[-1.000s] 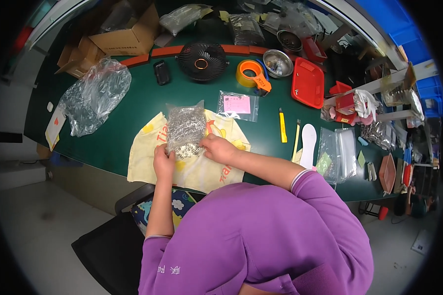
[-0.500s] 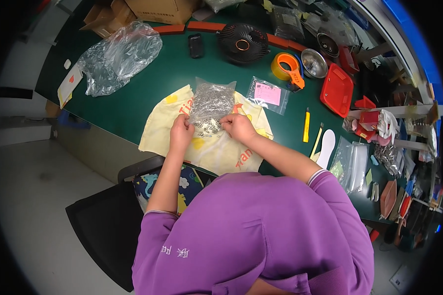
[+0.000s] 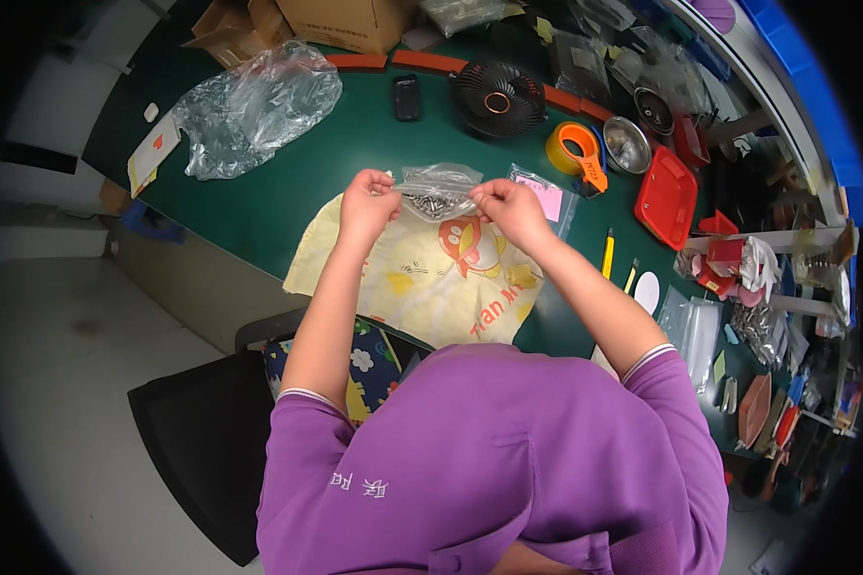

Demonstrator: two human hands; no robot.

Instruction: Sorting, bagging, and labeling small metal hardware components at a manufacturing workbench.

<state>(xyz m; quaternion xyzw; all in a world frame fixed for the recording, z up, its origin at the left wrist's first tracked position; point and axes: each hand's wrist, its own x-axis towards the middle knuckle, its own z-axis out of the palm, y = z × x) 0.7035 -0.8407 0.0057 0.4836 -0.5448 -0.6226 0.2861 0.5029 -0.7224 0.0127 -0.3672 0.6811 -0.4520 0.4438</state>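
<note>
Between my two hands a clear plastic bag (image 3: 439,175) is stretched, with a heap of small shiny metal parts (image 3: 433,205) inside it. My left hand (image 3: 369,204) pinches the bag's left corner, and my right hand (image 3: 510,208) pinches the right one. Beneath lies a pale yellow cloth (image 3: 379,273) printed with a red cartoon figure and letters. A few tiny dark pieces (image 3: 414,268) rest on the cloth, nearer to me than the bag. Just right of my right hand is a flat clear bag with a pink label (image 3: 542,197).
Further back on the green table (image 3: 355,144) stand a black fan (image 3: 498,99), a dark phone-like object (image 3: 406,98) and a crumpled plastic bag (image 3: 259,110). Toward the right are a tape roll (image 3: 571,147), metal bowl (image 3: 627,145), red tray (image 3: 666,198) and yellow cutter (image 3: 608,253).
Both hands have lifted the near edge of the bag and carried it away from me. The metal parts have slid together, and more of the cloth's print shows.
</note>
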